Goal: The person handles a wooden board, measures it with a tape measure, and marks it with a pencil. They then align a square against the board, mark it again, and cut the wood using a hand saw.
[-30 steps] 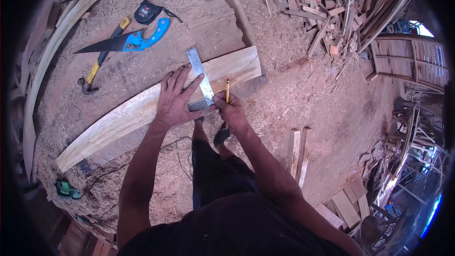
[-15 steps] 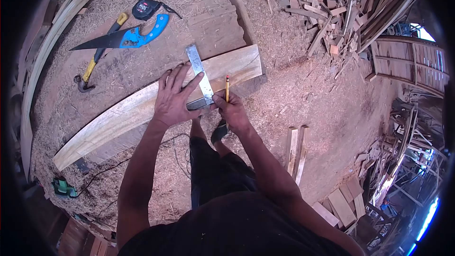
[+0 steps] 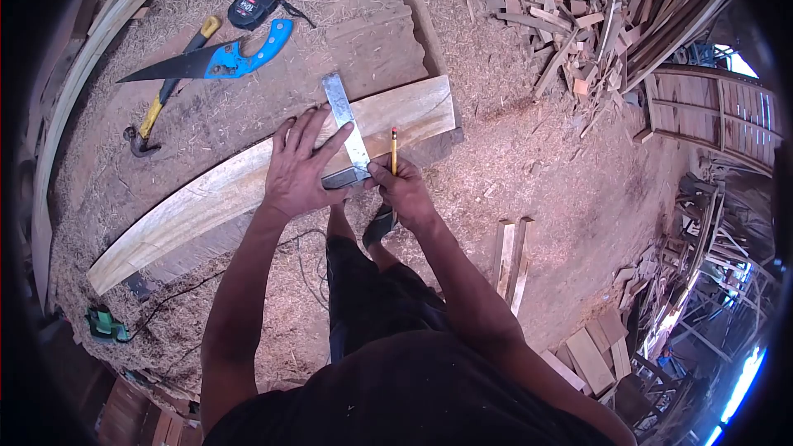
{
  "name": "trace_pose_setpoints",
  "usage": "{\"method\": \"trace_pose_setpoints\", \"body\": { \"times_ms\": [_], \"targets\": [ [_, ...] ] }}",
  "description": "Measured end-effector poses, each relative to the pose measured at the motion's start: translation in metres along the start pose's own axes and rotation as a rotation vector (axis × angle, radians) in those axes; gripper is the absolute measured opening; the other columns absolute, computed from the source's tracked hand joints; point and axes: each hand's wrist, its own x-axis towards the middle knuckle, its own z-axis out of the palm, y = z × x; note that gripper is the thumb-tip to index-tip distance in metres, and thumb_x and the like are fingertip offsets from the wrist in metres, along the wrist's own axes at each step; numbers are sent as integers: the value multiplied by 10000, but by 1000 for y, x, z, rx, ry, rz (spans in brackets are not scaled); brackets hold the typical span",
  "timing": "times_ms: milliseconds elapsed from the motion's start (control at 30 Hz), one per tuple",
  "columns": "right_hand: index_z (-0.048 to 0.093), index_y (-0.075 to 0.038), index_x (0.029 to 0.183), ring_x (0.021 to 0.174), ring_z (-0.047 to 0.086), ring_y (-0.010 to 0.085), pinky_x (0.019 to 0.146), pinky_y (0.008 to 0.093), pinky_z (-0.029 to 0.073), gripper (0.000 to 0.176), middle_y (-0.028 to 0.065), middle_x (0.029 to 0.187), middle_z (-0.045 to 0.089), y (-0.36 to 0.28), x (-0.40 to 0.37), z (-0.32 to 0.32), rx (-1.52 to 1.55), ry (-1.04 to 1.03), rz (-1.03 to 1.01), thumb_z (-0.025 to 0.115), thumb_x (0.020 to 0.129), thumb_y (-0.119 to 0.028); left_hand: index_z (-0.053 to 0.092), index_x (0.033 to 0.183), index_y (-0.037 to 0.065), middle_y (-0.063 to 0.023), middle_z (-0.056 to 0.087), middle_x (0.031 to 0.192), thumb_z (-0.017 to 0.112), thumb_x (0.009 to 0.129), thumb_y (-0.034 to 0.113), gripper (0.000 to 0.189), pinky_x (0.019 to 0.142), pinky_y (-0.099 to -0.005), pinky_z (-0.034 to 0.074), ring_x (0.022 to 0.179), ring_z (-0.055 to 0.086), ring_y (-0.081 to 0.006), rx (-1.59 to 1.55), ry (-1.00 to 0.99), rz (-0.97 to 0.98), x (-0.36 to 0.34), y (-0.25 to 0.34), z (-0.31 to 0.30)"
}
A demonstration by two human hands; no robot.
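Observation:
A long curved wooden plank (image 3: 198, 192) lies across a wider board. Over it sits a try square, its metal blade (image 3: 340, 109) crossing the plank and its dark stock (image 3: 340, 178) along the near edge. My left hand (image 3: 299, 167) rests on the plank with fingers spread, thumb and index finger touching the square. My right hand (image 3: 401, 190) is closed around a yellow pencil (image 3: 394, 149), whose eraser end points up; its fingertips are by the square's corner.
Beyond the plank lie a blue-handled saw (image 3: 223, 60), a hammer (image 3: 152, 116) and a tape measure (image 3: 252, 8). Scrap wood (image 3: 570, 25) is heaped at upper right. Two narrow strips (image 3: 514, 260) lie at right; a green tool (image 3: 106, 325) sits lower left.
The view has shifted slightly, so the plank and tools appear a little further left and up. Both hands keep nearly the same places at the square.

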Motion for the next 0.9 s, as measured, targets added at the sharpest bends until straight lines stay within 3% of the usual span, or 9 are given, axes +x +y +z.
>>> {"method": "trace_pose_setpoints", "body": {
  "times_ms": [100,200,300,333,433,533,633,900],
  "targets": [
    [738,-71,1055,669,571,48,601,244,415,105,-8,811,731,-3,-2,0,-18,-17,-11,715,1069,-173,523,1633,254,-198,381,1694,932,618,476,1116,1266,-610,271,1554,375,-411,-8,13,0,1,0,0],
    [737,-59,1055,636,607,127,583,317,447,263,38,770,714,-13,-14,4,-305,109,-113,630,1119,-291,536,1615,264,-181,396,1676,938,619,520,1104,1266,-605,271,1553,376,-387,-11,10,-11,0,1,-1],
    [756,-1,1102,607,561,123,562,312,426,425,38,776,656,-48,-46,13,-643,261,-366,533,1161,-359,543,1611,266,-186,398,1666,946,618,516,1100,1261,-609,279,1549,379,-399,-23,13,-17,0,2,-3],
    [745,26,1140,625,588,174,581,351,462,491,87,772,640,-62,-55,13,-815,248,-423,461,1169,-374,543,1613,264,-193,396,1665,949,618,503,1101,1259,-612,282,1548,380,-410,-30,21,-17,1,3,-3],
    [750,-41,1118,785,733,423,704,486,562,360,211,837,720,-78,-66,22,-822,247,-466,523,1130,-320,552,1605,258,-196,410,1648,950,619,516,1094,1251,-614,294,1536,392,-412,-18,22,-21,1,4,-3],
    [751,-16,1183,864,752,439,780,491,601,239,218,949,758,-80,-52,37,-897,218,-901,624,1063,-178,562,1596,252,-199,421,1635,948,622,511,1079,1244,-614,304,1522,405,-415,-35,57,-4,1,5,-3],
    [748,10,1235,953,768,421,856,468,622,260,228,1067,777,-81,-36,41,-935,188,-967,681,1003,-88,575,1584,246,-201,429,1624,942,626,516,1061,1237,-613,312,1514,414,-414,-33,50,-4,2,4,-3],
    [735,9,1308,1048,765,423,912,465,620,334,258,1163,772,-79,-28,26,-1106,60,-912,668,1029,-161,579,1581,247,-200,436,1617,937,631,548,1059,1234,-615,314,1505,421,-417,-21,67,0,1,5,-1]
  ]
}}
